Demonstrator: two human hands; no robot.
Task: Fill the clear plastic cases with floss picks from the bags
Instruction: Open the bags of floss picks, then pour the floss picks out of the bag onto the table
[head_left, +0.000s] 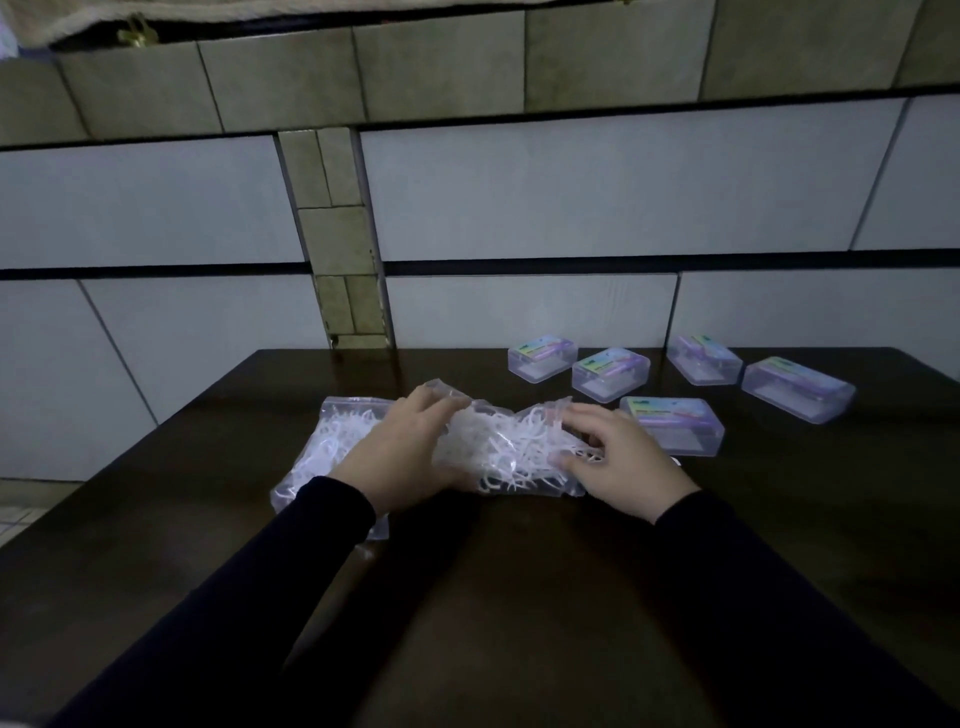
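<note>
**Head view: both hands on the floss-pick bag**

Head camera shows five closed clear cases (671, 425) with colourful labels, their print too small to read. The left hand (402, 453) and right hand (618, 461), fingers curled, grip a clear bag (498, 452) of white floss picks lying crosswise mid-table (519, 597). Another bag (322, 441) lies just left.

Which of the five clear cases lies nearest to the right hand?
The front case, just beyond the right hand. The other four cases sit farther back, toward the wall.
</note>
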